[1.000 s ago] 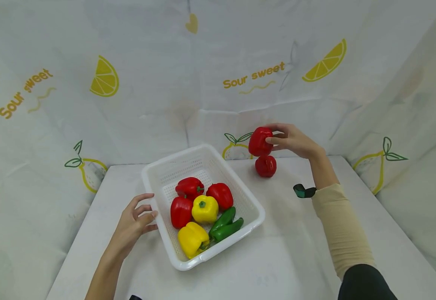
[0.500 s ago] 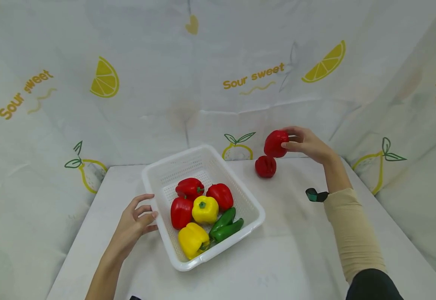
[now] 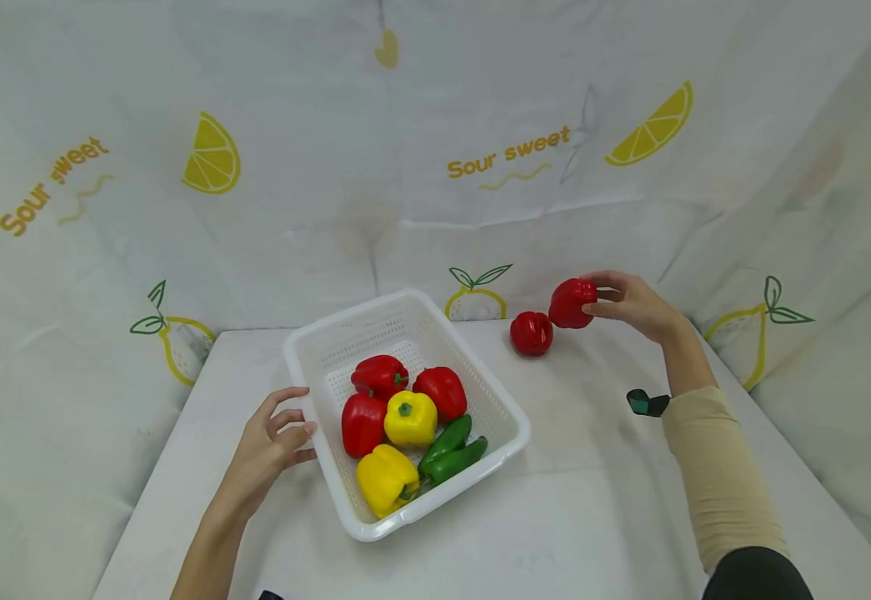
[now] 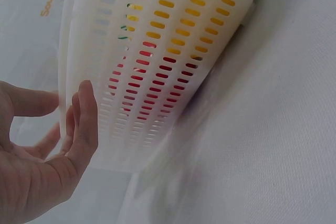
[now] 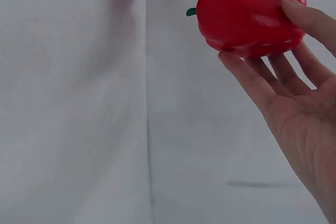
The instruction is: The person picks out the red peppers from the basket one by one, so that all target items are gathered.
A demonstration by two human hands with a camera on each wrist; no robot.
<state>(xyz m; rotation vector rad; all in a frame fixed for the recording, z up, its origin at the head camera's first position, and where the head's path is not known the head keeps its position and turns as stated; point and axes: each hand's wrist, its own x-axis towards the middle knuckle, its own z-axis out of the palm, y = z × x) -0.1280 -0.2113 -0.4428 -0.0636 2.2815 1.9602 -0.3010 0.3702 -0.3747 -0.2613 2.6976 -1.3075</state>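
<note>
In the head view, my right hand (image 3: 633, 306) grips a red bell pepper (image 3: 572, 302) between thumb and fingers at the table's back edge. Its green stem faces away from the palm in the right wrist view, with the fingers (image 5: 253, 83) beneath the pepper. Another red bell pepper (image 3: 531, 333) sits on the table just left of the held one. At the left side of a white perforated basket (image 3: 506, 454), my left hand (image 3: 266, 446) touches the rim with loosely bent, spread fingers. The left wrist view shows one finger (image 4: 86, 114) lying along the basket's outer wall.
Inside the basket lie three red bell peppers (image 3: 363, 425), two yellow bell peppers (image 3: 409, 419) and green peppers (image 3: 456, 460). A white table (image 3: 525, 533) bears everything. Behind it hangs a white sheet (image 3: 330, 167) printed with lemons and lettering.
My right hand has carried its red bell pepper rightward and down, from above the other loose pepper to beside it. My left hand and the basket have stayed put.
</note>
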